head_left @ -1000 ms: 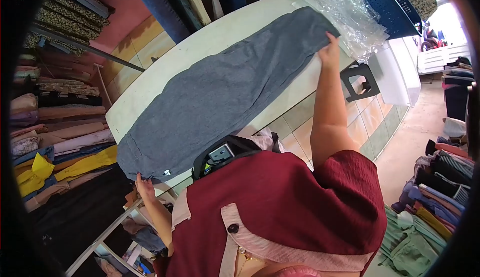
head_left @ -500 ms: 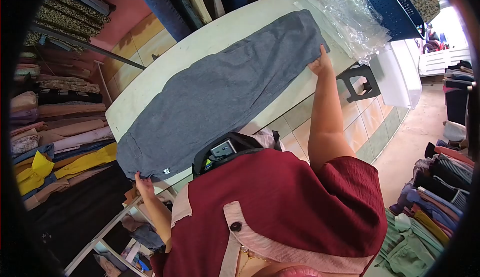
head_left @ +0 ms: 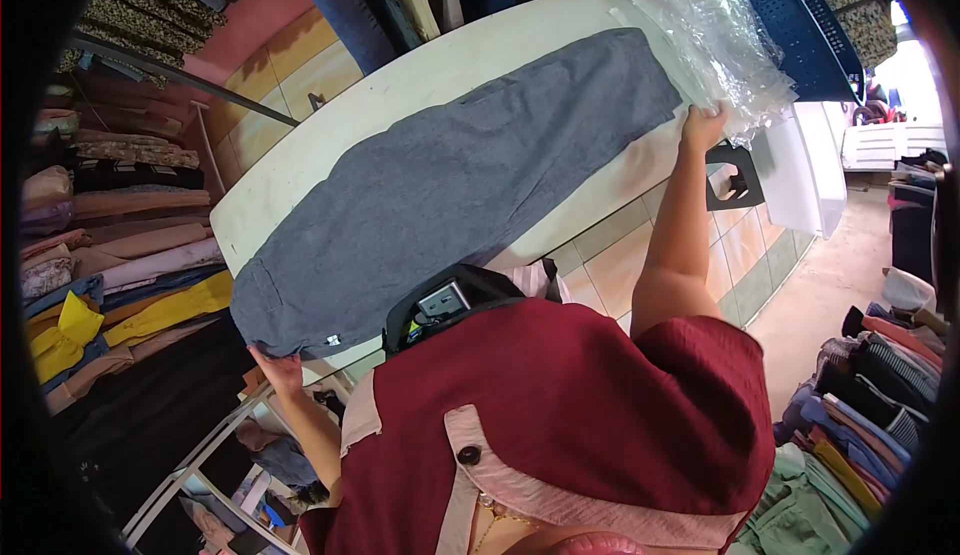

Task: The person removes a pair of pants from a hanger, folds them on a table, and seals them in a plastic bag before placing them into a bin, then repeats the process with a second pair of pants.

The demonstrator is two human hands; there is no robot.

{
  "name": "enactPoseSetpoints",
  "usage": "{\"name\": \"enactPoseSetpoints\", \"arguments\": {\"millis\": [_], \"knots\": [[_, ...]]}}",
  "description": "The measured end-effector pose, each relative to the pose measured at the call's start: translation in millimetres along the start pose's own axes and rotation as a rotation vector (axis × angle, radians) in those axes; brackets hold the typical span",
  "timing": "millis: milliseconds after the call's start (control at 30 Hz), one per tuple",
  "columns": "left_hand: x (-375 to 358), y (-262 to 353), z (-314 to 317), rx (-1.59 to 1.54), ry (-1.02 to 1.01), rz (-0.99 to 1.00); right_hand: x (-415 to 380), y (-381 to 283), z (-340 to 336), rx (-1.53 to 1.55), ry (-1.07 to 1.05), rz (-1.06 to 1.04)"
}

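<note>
A pair of grey trousers (head_left: 450, 185), folded lengthwise, lies across the white table (head_left: 250, 195). A small white label (head_left: 333, 340) shows at the waist end. At that end's near corner is my left hand (head_left: 280, 370), its fingertips closed on the cloth edge. My right hand (head_left: 705, 127) is at the table's right edge, just beyond the leg hem and against the clear plastic bags (head_left: 715, 45). Its fingers are curled, and whatever they hold is hidden.
A blue perforated basket (head_left: 800, 25) stands beyond the bags. Jeans (head_left: 345, 10) hang behind the table. Folded clothes (head_left: 150, 265) are stacked on the left, with more piles (head_left: 860, 395) on the right. A black bag with a small device (head_left: 443, 300) sits at my waist.
My right hand has left the trouser hem and moved right to the plastic bags. My left hand has shifted slightly at the waist corner. The trousers lie nearly the same.
</note>
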State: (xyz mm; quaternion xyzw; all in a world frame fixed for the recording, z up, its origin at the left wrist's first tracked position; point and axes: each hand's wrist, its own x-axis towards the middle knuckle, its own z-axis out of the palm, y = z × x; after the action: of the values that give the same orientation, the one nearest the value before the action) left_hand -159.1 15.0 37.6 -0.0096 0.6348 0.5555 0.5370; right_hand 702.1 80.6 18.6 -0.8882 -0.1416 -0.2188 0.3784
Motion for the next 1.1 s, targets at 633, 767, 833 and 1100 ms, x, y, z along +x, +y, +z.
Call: {"name": "enactPoseSetpoints", "arguments": {"millis": [633,767,833,1100], "knots": [[-19,76,77,-0.100,-0.061,0.122,6,-51,22,0.590,-0.685,0.578],[-21,109,72,-0.196,-0.063,0.187,75,-136,14,0.906,-0.772,0.429],[-35,104,69,-0.224,-0.035,0.243,108,-149,11,1.021,-0.721,0.454],[24,-30,-54,0.002,0.157,-0.011,60,16,57,0.560,-0.955,0.685]]}}
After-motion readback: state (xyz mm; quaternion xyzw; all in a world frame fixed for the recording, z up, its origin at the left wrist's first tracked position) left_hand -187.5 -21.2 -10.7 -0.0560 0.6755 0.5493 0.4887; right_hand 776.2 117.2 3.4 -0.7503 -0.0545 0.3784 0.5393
